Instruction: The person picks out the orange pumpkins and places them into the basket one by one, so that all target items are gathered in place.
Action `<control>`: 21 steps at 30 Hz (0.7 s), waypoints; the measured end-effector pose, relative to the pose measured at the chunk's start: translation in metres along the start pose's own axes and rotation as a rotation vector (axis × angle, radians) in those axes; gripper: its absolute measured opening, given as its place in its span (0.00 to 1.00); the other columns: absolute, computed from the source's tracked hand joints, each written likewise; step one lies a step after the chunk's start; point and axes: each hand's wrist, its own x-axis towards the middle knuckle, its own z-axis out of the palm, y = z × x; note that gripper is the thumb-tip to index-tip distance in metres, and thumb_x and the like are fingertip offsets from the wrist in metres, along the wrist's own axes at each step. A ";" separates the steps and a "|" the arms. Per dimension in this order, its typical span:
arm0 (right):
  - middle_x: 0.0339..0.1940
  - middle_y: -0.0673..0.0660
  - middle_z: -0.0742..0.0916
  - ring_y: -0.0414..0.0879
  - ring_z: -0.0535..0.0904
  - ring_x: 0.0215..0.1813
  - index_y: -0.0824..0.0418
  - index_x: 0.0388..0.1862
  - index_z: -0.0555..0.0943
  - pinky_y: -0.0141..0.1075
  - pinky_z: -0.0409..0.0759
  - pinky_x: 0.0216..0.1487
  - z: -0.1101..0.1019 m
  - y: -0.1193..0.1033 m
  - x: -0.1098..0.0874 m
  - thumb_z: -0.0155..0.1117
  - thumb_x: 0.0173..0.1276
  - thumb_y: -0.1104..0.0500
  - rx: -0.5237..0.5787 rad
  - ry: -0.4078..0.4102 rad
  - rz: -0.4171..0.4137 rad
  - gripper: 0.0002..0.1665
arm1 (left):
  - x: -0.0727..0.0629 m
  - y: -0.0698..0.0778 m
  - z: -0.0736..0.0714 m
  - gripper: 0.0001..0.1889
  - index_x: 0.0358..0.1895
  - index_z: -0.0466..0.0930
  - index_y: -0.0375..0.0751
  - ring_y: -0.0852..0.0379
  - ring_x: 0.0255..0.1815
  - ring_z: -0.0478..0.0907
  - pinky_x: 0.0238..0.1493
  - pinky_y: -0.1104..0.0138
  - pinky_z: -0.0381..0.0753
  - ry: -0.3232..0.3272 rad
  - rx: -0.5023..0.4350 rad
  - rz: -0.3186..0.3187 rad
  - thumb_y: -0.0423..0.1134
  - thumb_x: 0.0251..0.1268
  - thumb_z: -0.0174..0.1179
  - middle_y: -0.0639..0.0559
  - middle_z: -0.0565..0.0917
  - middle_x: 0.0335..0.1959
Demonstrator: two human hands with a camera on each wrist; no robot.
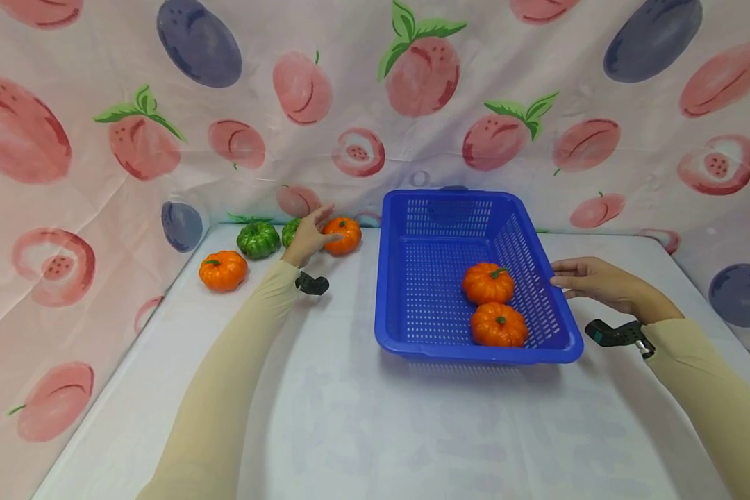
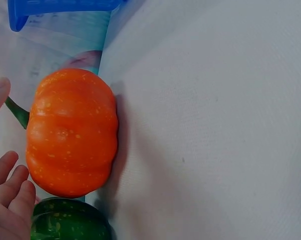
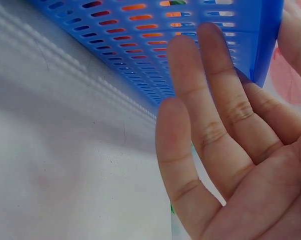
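My left hand [image 1: 309,237] reaches to the back of the table, fingers spread beside an orange mini pumpkin [image 1: 344,236]. In the left wrist view, this pumpkin [image 2: 73,132] lies on its side, its green stem toward the thumb; the fingers show a gap from it. A green pumpkin [image 1: 289,230] is partly hidden behind that hand. My right hand [image 1: 606,285] is at the right side of a blue plastic basket [image 1: 390,278]. Its relaxed fingers [image 3: 183,65] lie along the slotted outer wall, with the thumb near the rim. Two orange pumpkins [image 1: 487,283] sit inside the basket.
Another green pumpkin [image 1: 259,239] and an orange pumpkin [image 1: 223,271] stand at the back left of the white-covered table [image 1: 350,417]. A fruit-print cloth [image 1: 412,153] hangs behind the table and along its sides.
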 end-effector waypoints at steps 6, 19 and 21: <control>0.54 0.61 0.83 0.31 0.81 0.44 0.76 0.68 0.59 0.47 0.80 0.56 0.001 -0.001 0.000 0.51 0.73 0.53 -0.012 0.007 0.010 0.35 | 0.002 -0.002 0.000 0.38 0.72 0.54 0.35 0.49 0.76 0.52 0.76 0.61 0.53 0.012 0.023 -0.020 0.22 0.57 0.59 0.43 0.57 0.74; 0.52 0.55 0.85 0.30 0.81 0.45 0.76 0.68 0.59 0.46 0.79 0.57 0.000 -0.001 0.000 0.51 0.73 0.53 -0.001 -0.003 0.009 0.35 | 0.004 -0.005 0.003 0.35 0.71 0.57 0.34 0.49 0.75 0.53 0.74 0.62 0.57 0.030 0.080 -0.036 0.22 0.59 0.58 0.41 0.59 0.73; 0.51 0.52 0.85 0.31 0.81 0.45 0.76 0.68 0.59 0.45 0.80 0.57 -0.001 0.000 0.000 0.51 0.73 0.53 0.005 -0.004 0.009 0.34 | 0.003 -0.005 0.004 0.35 0.70 0.57 0.32 0.49 0.75 0.54 0.74 0.62 0.57 0.033 0.092 -0.033 0.21 0.59 0.57 0.40 0.60 0.73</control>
